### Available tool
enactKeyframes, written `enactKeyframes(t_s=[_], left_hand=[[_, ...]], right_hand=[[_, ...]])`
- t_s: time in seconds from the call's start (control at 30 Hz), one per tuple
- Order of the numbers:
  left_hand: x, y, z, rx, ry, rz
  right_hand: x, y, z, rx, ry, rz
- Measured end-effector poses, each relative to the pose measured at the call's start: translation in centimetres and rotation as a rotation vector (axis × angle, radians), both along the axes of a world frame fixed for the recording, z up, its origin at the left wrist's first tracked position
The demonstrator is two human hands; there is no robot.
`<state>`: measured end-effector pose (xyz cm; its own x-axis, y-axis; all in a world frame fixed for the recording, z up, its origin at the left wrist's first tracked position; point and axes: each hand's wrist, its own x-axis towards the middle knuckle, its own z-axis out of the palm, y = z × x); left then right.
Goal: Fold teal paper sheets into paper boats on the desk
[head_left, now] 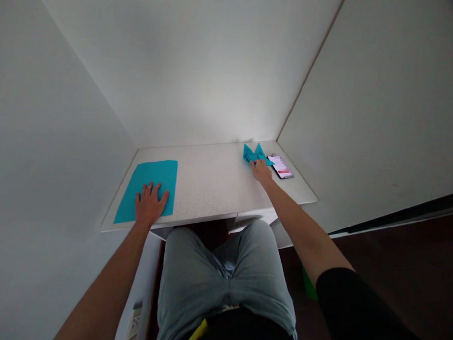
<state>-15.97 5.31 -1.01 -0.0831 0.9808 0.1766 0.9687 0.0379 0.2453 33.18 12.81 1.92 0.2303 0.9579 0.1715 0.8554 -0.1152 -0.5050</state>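
A flat teal cloth (156,172) lies spread on the left side of the white desk (208,185). On its lower part rests my left hand (150,202), palm down with the fingers spread. At the back right of the desk my right hand (261,171) is closed on a second teal cloth (251,153), bunched up with pointed corners sticking out. The fingertips of that hand are partly hidden against the fabric. A phone (281,167) with its screen lit lies just right of the bunched cloth.
White walls (204,66) enclose the desk at the back and left, and a white panel (376,110) rises on the right. My legs (222,274) are under the front edge, near a drawer (250,219). A green object (309,285) stands on the dark floor at right.
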Motion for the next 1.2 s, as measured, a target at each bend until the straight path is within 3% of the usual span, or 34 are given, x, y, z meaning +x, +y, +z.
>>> enactKeyframes(t_s=[0.13,0.27,0.47,0.6,0.77,1.03,1.2], left_hand=[[0.0,-0.4,0.4,0.158,-0.062,0.02],[1.7,-1.4,1.4,0.323,-0.165,-0.062],[10.4,-1.5,0.6,0.342,-0.581,-0.27],[14.4,-0.6,-0.6,0.261,-0.86,-0.251],[14.2,0.2,-0.6,0.267,-0.865,-0.135],[13.8,-0.5,-0.2,0.322,-0.944,-0.062],[13.8,-0.7,-0.1,0.34,-0.879,-0.091]], right_hand=[[-2.2,-2.6,-0.8,0.011,0.014,0.007],[-6.5,-6.0,-2.0,0.214,0.129,0.192],[-11.4,-9.0,-3.7,0.299,0.259,0.412],[-12.1,-10.1,-3.8,0.281,0.249,0.531],[-11.9,-10.4,-3.4,0.292,0.246,0.611],[-11.6,-9.8,-3.3,0.271,0.296,0.486],[-11.6,-9.9,-3.3,0.242,0.337,0.469]])
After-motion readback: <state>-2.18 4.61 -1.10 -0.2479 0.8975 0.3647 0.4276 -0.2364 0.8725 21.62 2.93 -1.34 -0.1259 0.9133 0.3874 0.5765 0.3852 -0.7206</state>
